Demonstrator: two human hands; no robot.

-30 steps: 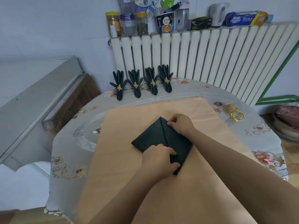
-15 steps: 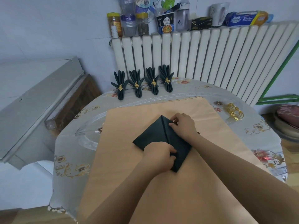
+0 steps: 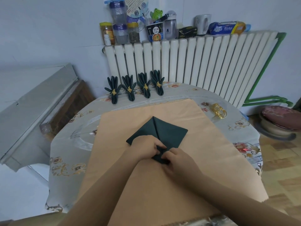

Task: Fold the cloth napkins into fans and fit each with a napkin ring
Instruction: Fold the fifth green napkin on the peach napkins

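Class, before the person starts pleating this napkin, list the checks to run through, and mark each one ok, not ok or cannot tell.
1. Both hands on the napkin: left hand and right hand pinch its near corner: ok.
2. Napkin lies on the paper: ok.
3. Centre crease straight: ok.
4. Spare rings on the table: ok.
5. Four finished fans stand apart from the work: ok.
6. Grip firm enough: cannot tell.

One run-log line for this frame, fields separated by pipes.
stage: folding fifth napkin | left hand: pinching dark green napkin near corner | right hand: pinching same corner | finished fans: four, ringed | spare rings: table right
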